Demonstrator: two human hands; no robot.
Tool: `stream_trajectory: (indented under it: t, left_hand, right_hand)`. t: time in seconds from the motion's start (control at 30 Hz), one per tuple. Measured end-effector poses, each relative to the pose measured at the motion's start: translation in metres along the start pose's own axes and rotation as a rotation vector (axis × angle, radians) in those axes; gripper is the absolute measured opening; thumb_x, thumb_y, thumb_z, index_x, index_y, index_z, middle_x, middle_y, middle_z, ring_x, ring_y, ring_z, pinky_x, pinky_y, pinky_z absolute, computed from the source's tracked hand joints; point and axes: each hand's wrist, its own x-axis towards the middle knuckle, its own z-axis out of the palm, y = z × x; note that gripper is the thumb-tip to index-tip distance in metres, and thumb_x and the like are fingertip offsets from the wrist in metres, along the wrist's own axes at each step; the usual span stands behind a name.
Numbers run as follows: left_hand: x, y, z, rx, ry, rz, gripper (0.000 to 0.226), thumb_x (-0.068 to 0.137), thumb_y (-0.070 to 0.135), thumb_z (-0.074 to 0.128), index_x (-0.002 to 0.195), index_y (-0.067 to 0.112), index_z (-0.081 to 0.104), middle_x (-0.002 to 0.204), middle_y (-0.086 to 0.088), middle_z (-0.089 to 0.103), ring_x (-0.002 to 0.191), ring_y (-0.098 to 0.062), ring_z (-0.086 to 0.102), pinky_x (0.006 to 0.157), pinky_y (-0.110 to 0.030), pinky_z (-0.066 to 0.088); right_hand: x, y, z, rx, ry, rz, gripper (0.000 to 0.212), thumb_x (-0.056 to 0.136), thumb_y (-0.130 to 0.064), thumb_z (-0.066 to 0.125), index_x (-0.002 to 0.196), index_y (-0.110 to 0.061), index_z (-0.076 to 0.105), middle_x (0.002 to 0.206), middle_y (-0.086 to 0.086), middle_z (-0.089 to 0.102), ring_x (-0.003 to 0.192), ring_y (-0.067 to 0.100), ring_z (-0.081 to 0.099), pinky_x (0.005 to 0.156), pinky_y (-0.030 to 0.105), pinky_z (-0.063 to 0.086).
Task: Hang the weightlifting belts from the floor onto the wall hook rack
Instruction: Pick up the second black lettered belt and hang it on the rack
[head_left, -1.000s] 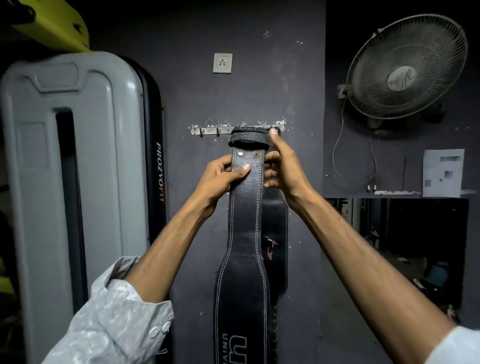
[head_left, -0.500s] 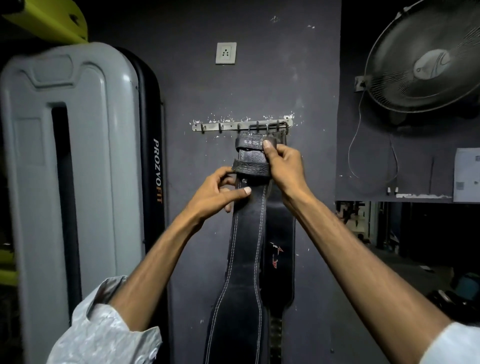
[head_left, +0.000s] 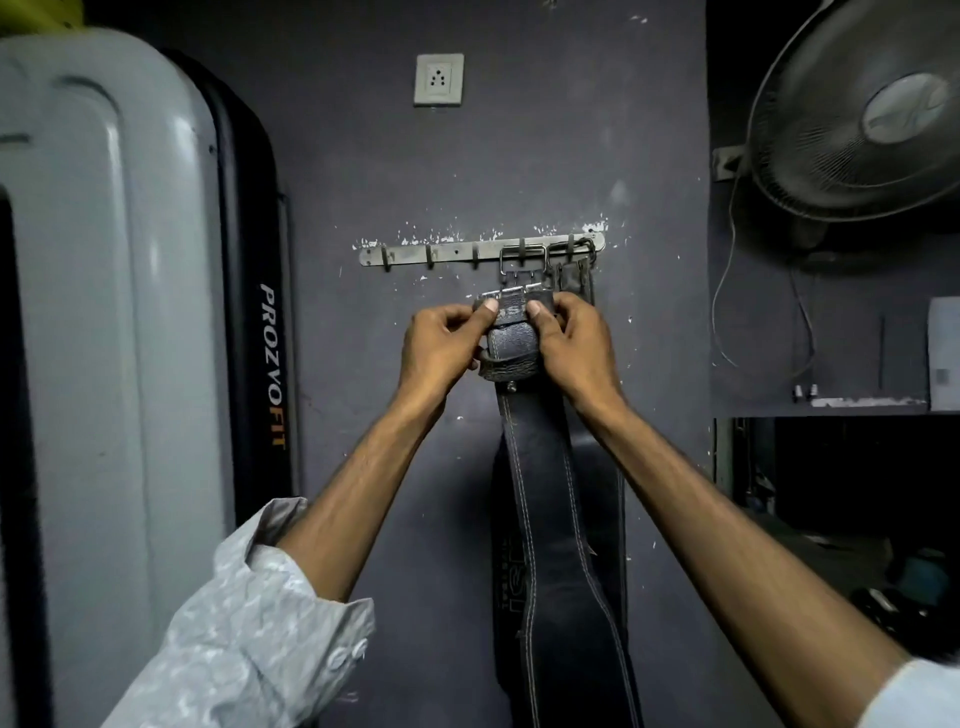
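Moved: my left hand (head_left: 441, 345) has joined the right hand (head_left: 576, 343) at the belt (head_left: 540, 467) top.
Fingers: both closed on it, buckle (head_left: 522, 260) hooked on rack (head_left: 483, 251) just above; bare wall leftward.

Belts: two counted. One black belt (head_left: 550, 499) with pale stitching hangs in front; a second belt (head_left: 575, 280) hangs just behind it, to its right, largely covered.

Hook rack (head_left: 415, 254): one metal strip on the wall. Hooks on the rack: six appear visible, though the right end is crowded by buckles and the count there is uncertain.

Hands: two, left hand (head_left: 441, 348) and right hand (head_left: 576, 348), both below the rack.

Wall socket (head_left: 439, 79): one, above the rack.

Fan (head_left: 857, 109): one, right of the rack.
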Motion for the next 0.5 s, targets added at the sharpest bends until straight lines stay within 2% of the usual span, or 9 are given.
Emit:
stream_trajectory:
  t: [0.03, 0.13, 0.23, 0.3, 0.37, 0.5]
  left_hand:
    - [0.01, -0.009, 0.002, 0.01, 0.02, 0.004, 0.031, 0.092, 0.038, 0.07, 0.085, 0.01, 0.078, 0.072, -0.006, 0.074, 0.052, -0.013, 0.06, 0.054, -0.027, 0.048]
    - [0.04, -0.034, 0.006, 0.036, 0.079, 0.01, 0.026, 0.088, 0.04, 0.074, 0.084, 0.014, 0.08, 0.074, -0.005, 0.077, 0.053, -0.016, 0.064, 0.064, -0.04, 0.06]
    - [0.072, -0.058, 0.011, 0.063, 0.102, 0.032, 0.025, 0.084, 0.039, 0.077, 0.09, 0.014, 0.081, 0.076, -0.002, 0.078, 0.055, -0.015, 0.067, 0.072, -0.049, 0.063]
    - [0.09, -0.073, 0.016, 0.074, 0.135, 0.047, 0.03, 0.082, 0.041, 0.078, 0.095, 0.014, 0.081, 0.079, -0.002, 0.079, 0.062, -0.015, 0.07, 0.074, -0.05, 0.063]
    - [0.106, -0.085, 0.021, 0.096, 0.187, 0.068, 0.032, 0.081, 0.042, 0.079, 0.098, 0.015, 0.081, 0.084, 0.0, 0.079, 0.073, -0.016, 0.074, 0.077, -0.047, 0.063]
    - [0.135, -0.099, 0.029, 0.162, 0.29, 0.14, 0.027, 0.083, 0.038, 0.078, 0.099, 0.018, 0.08, 0.084, 0.004, 0.078, 0.08, -0.014, 0.075, 0.08, -0.042, 0.062]
  right_hand:
    - [0.005, 0.005, 0.006, -0.05, 0.043, -0.019, 0.016, 0.1, -0.021, 0.061, 0.101, -0.008, 0.071, 0.084, -0.002, 0.069, 0.071, 0.005, 0.059, 0.061, 0.009, 0.043]
    - [0.023, 0.023, 0.025, -0.167, 0.166, -0.061, 0.017, 0.096, -0.026, 0.067, 0.099, -0.011, 0.075, 0.079, -0.007, 0.068, 0.066, 0.005, 0.057, 0.054, 0.01, 0.038]
    - [0.044, 0.045, 0.043, -0.195, 0.186, -0.057, 0.02, 0.095, -0.028, 0.069, 0.106, -0.012, 0.075, 0.085, -0.008, 0.071, 0.071, 0.005, 0.061, 0.058, 0.006, 0.04]
    - [0.061, 0.063, 0.055, -0.159, 0.202, -0.058, 0.023, 0.093, -0.028, 0.071, 0.111, -0.012, 0.071, 0.089, -0.005, 0.073, 0.076, 0.009, 0.067, 0.068, 0.02, 0.053]
    - [0.079, 0.08, 0.068, -0.118, 0.225, -0.067, 0.027, 0.091, -0.028, 0.073, 0.112, -0.014, 0.064, 0.088, -0.001, 0.072, 0.079, 0.017, 0.069, 0.072, 0.036, 0.058]
    - [0.113, 0.107, 0.087, -0.095, 0.211, -0.103, 0.032, 0.091, -0.03, 0.073, 0.116, -0.013, 0.06, 0.091, 0.004, 0.068, 0.082, 0.023, 0.067, 0.073, 0.04, 0.057]
